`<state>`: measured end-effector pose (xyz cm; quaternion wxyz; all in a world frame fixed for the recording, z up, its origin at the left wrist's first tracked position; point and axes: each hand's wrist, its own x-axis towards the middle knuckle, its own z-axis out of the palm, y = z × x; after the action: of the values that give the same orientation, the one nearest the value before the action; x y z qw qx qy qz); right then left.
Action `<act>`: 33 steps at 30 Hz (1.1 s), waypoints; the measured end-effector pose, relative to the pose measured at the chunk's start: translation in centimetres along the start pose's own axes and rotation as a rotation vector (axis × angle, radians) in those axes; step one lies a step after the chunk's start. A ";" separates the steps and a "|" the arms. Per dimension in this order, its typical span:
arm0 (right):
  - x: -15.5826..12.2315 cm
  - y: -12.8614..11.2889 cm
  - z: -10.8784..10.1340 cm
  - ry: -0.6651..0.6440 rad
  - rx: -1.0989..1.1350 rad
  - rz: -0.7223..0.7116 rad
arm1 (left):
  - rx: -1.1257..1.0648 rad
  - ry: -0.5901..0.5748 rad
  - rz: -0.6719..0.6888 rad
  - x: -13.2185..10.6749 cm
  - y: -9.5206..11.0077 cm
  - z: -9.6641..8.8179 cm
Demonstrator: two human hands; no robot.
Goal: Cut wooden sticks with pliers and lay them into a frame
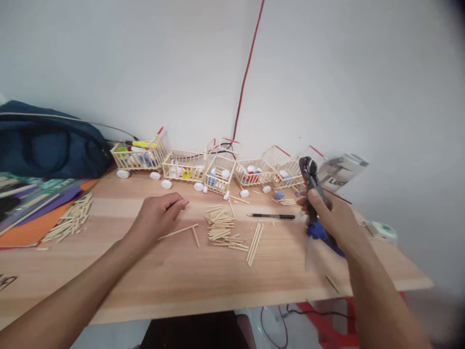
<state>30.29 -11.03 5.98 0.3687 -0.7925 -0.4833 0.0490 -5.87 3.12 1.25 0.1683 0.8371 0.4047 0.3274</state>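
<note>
My left hand (160,213) rests low over the table's left middle, fingers curled in; what they hold, if anything, is hidden. Just right of it lie a long thin wooden stick (179,231) and a shorter stick (196,237). A pile of short cut sticks (221,224) is between my hands, with several longer sticks (255,244) side by side near it. Over on the right, my right hand (336,213) is closed around dark end-cutting pliers (309,172), their head pointing up. Below that hand is a blue object (317,231), blurred and partly covered.
Several stick-built miniature carts (183,165) with white or blue wheels stand along the wall. A pen (272,216) lies mid-table. At left are a dark blue bag (51,140), coloured sheets (47,220) and loose sticks (70,218). A box (343,172) and white tape roll (383,231) are at right.
</note>
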 end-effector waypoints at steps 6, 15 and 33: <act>0.0 4.9 -5.0 0.049 -0.554 0.177 | -0.025 -0.053 -0.035 -0.1 -0.3 0.2; -0.2 15.3 -8.3 0.013 -0.766 0.359 | 0.037 -0.117 -0.102 -0.3 -0.1 0.0; -2.0 19.3 -5.6 0.087 -0.946 0.303 | 0.067 -0.128 -0.145 0.0 -0.8 0.8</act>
<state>45.75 -20.70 -2.73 -0.0225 -0.9356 -0.3160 -0.1558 -5.82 3.62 0.25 0.1889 0.8299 0.4635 0.2465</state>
